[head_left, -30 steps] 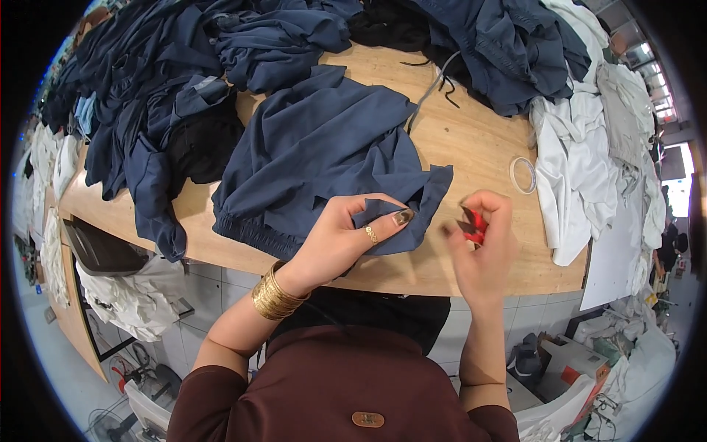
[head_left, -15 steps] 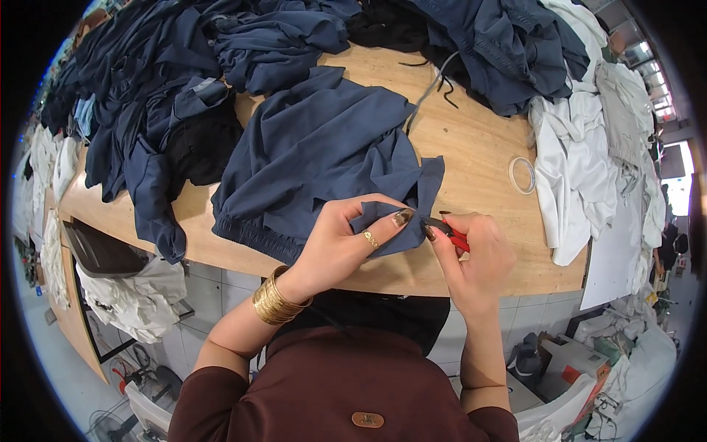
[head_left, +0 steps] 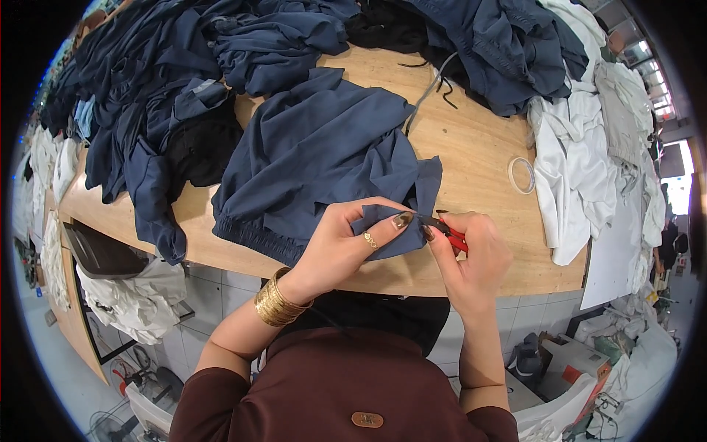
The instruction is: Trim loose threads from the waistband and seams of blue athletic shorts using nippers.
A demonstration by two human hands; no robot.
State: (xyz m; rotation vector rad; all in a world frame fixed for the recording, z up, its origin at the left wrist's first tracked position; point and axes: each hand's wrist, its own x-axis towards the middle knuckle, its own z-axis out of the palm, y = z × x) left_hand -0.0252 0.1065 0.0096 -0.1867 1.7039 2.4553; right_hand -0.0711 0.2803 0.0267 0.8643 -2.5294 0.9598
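1. Left grip (head_left: 345, 232): thumb and fingers pinch a fold of the navy garment (head_left: 317, 147).
2. Right grip (head_left: 477, 254): fingers closed around red-handled snips (head_left: 458, 241), dark blades at the fold beside the left thumb.
3. The garment lies spread on the table (head_left: 479, 140), gathered band at lower left.
4. Farther out, white cloth (head_left: 571, 155) lies right.

Pinches navy garment (head_left: 317, 155) on wood table (head_left: 486, 162) with left hand (head_left: 346, 236); with right hand (head_left: 477, 254), holds red snips (head_left: 456, 241) at the pinched part, left of white ring (head_left: 512, 175) and white cloth (head_left: 571, 169).
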